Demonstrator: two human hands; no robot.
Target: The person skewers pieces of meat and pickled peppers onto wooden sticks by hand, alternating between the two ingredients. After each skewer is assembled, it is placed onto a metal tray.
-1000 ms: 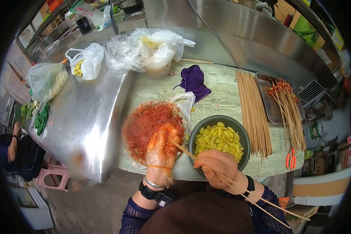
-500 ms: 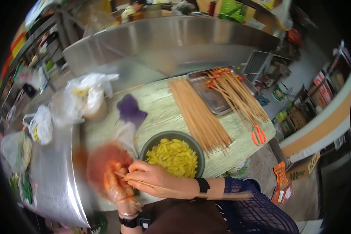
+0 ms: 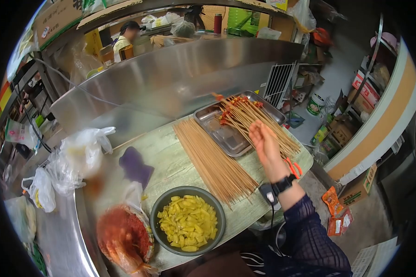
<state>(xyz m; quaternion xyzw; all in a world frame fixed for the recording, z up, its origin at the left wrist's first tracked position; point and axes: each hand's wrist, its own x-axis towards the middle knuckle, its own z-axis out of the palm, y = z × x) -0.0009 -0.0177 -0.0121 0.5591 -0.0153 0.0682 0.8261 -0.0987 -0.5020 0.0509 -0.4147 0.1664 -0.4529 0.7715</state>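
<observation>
My left hand point(image 3: 125, 251), in a clear plastic glove smeared red, rests in a bowl of red minced paste point(image 3: 127, 226); its fingers are partly sunk in, so their grip is hidden. My right hand point(image 3: 266, 145), bare, is over the bundle of wooden skewers point(image 3: 275, 131) on the metal tray point(image 3: 233, 144). Its fingers look loosely extended, beside the sticks. One skewer with a blurred red tip point(image 3: 218, 97) lies above the others, pointing up-left. Red-coated ends of the bundle lie inside the tray. Between my hands stands a grey bowl of yellow-green pickled pieces point(image 3: 188, 224).
Bare wooden skewers point(image 3: 215, 161) lie in a wide row left of the tray. Orange-handled scissors point(image 3: 293, 167) are partly behind my right wrist. A purple cloth-like piece point(image 3: 136, 167) and plastic bags point(image 3: 81, 154) are at left. Beyond the metal panel is another person point(image 3: 124, 39).
My right hand has moved from beside my left hand, over the bowls, to the skewers at the tray. The skewer it held is now over the bundle. My left hand stays at the red paste.
</observation>
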